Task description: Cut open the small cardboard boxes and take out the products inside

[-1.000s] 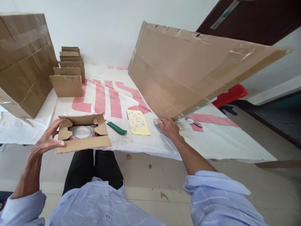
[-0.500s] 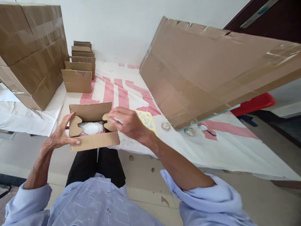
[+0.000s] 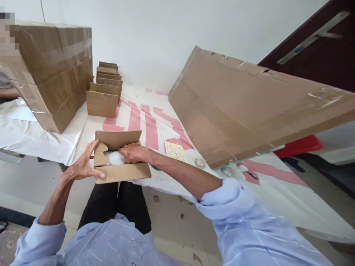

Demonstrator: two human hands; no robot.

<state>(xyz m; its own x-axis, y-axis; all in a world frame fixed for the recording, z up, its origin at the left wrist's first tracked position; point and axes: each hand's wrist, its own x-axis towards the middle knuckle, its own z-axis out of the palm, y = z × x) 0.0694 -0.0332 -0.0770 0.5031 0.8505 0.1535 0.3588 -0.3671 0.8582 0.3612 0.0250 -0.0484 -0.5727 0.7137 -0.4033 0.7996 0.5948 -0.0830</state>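
White round item (image 3: 116,158) inside carton (image 3: 122,174), flaps unclosed; person's left hand (image 3: 82,166) grips carton end, fingers wide; right hand (image 3: 135,152) reaches inside, finger state cannot be told

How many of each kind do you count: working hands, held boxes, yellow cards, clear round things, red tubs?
Left hand and right hand: 2
Held box: 1
Yellow card: 1
Clear round things: 2
Red tub: 1
Total: 7

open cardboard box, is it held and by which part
The left hand holds the open cardboard box by its left end, thumb on the near flap. Whether the right hand, inside, holds anything cannot be told.
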